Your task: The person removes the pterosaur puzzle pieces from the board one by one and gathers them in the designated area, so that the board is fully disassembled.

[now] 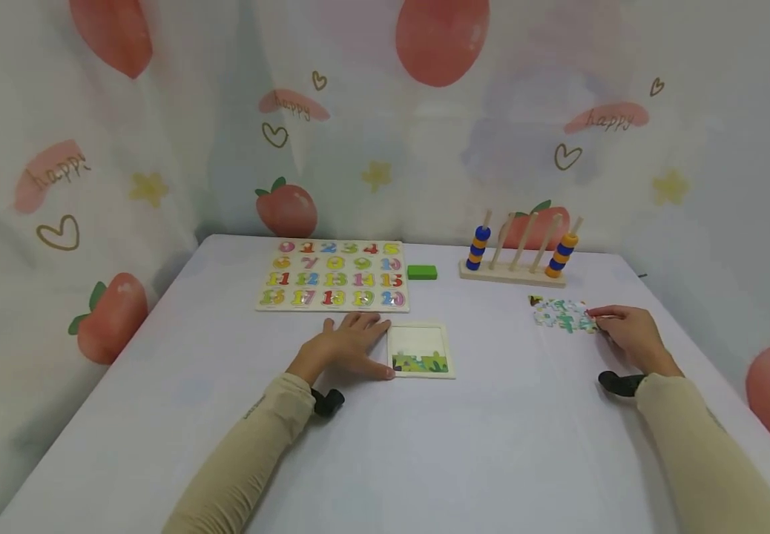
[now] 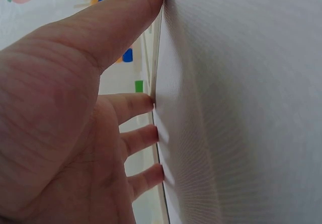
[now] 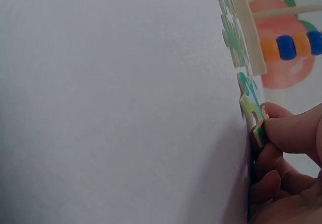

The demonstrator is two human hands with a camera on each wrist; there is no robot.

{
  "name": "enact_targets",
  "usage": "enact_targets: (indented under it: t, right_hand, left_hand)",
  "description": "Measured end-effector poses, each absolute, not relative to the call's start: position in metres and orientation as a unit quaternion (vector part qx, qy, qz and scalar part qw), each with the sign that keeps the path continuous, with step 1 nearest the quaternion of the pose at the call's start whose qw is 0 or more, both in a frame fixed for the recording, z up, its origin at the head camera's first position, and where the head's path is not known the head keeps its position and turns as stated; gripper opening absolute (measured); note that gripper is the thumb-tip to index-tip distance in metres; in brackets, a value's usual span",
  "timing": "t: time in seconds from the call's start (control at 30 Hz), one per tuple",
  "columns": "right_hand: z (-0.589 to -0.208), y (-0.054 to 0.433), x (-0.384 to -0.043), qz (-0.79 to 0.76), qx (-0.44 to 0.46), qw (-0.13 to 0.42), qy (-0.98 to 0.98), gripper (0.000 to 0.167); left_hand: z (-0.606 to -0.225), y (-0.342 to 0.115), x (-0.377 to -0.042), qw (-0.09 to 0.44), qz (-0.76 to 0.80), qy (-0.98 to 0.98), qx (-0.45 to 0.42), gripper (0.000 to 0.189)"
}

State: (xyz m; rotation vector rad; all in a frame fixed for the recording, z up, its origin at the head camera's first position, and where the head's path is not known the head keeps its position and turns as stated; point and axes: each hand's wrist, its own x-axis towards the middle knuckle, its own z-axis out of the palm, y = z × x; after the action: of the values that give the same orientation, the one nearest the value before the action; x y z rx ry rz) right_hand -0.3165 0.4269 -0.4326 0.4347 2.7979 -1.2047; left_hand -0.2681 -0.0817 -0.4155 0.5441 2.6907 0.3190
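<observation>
My left hand (image 1: 351, 347) rests on the table with fingers spread, thumb and fingertips at the left edge of a square white puzzle tray (image 1: 418, 339). Along the tray's bottom lies a strip of fitted pieces with green grass (image 1: 418, 363). Over on the right, my right hand (image 1: 632, 339) is at the end of a cluster of loose jigsaw pieces (image 1: 561, 314). The right wrist view shows its thumb and index finger pinching a green and white jigsaw piece (image 3: 249, 103), low at the table surface. Fingertips of the left hand (image 2: 100, 118) meet the tray's edge in the left wrist view.
A number board (image 1: 331, 276) with colourful numerals lies at the back left. Beside it is a green block (image 1: 422, 272). Behind the loose pieces stands a wooden peg rack (image 1: 512, 275) with blue and orange beads on its outer pegs. A printed curtain (image 1: 385, 119) hangs behind the table.
</observation>
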Motion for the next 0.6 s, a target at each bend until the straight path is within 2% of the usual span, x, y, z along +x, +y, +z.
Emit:
enact_targets:
  t: [0.33,0.6]
  right_hand:
    - [-0.436,0.417,-0.316,-0.374,0.166,0.007,0.912,0.044]
    - [-0.438,0.412,-0.316,-0.375,0.178,-0.022,0.91,0.045]
  left_hand:
    - [-0.417,-0.08,-0.268,0.196,0.1,0.959,0.18,0.099]
    - [-0.421,-0.079,-0.265,0.177,0.096,0.964,0.174,0.097]
